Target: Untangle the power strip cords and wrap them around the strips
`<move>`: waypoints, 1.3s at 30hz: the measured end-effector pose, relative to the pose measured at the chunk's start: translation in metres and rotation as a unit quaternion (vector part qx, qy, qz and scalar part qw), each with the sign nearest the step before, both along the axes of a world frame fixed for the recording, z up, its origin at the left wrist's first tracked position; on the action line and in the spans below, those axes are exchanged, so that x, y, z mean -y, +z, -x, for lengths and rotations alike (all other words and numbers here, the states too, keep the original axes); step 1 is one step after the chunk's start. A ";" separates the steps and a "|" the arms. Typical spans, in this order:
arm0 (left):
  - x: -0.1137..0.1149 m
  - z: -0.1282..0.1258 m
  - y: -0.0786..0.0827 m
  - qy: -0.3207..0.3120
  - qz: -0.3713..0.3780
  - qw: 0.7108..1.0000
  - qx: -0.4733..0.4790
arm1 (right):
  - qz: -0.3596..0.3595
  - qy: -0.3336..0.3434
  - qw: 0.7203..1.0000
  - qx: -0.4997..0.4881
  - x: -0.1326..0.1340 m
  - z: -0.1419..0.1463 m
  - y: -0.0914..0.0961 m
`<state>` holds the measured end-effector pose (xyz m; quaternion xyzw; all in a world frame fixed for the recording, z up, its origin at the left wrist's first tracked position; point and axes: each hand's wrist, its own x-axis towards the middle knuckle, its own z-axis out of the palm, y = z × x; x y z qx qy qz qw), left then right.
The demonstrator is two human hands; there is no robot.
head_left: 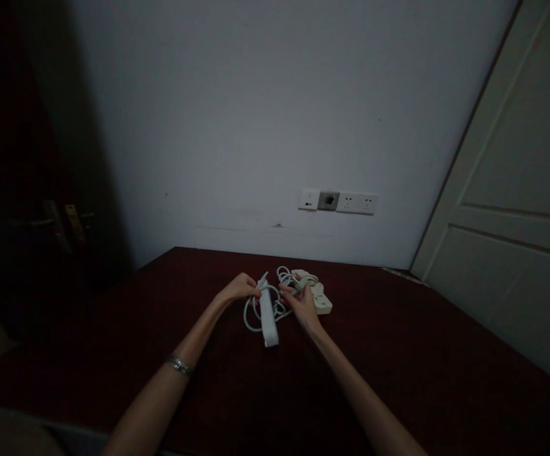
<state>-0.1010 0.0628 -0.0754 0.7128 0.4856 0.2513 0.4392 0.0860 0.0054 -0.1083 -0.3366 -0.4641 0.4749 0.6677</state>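
Observation:
Both my arms reach out over a dark red table (398,354). My left hand (241,288) is closed on the far end of a white power strip (268,320) that lies pointing towards me. Its white cable (252,313) loops beside it. My right hand (300,301) is closed on the coiled cable (285,278) just right of the strip. A second, cream power strip (319,297) lies on the table behind my right hand.
A row of wall sockets (338,202) sits on the white wall above the table's far edge. A white door (516,209) stands at the right. A dark door with a handle (59,221) is at the left. A bracelet circles my left wrist.

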 end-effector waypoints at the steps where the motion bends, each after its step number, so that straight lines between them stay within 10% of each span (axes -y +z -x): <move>1: 0.002 -0.002 0.000 0.006 -0.007 1.000 0.008 | -0.007 -0.001 1.000 0.006 0.001 0.000 0.000; 18: 0.017 -0.030 -0.021 0.097 -0.162 0.982 0.028 | -0.012 -0.034 0.999 0.012 -0.002 -0.011 0.004; 32: 0.012 -0.027 -0.022 0.069 -0.132 0.989 -0.018 | -0.129 -0.130 0.981 0.057 0.008 -0.083 0.063; 35: 0.010 -0.027 -0.024 0.060 -0.131 0.990 -0.010 | -0.118 -0.146 0.967 0.171 0.011 -0.095 0.070; 39: 0.009 -0.028 -0.025 0.053 -0.124 0.991 0.005 | -0.082 -0.191 0.880 0.426 0.013 -0.107 0.068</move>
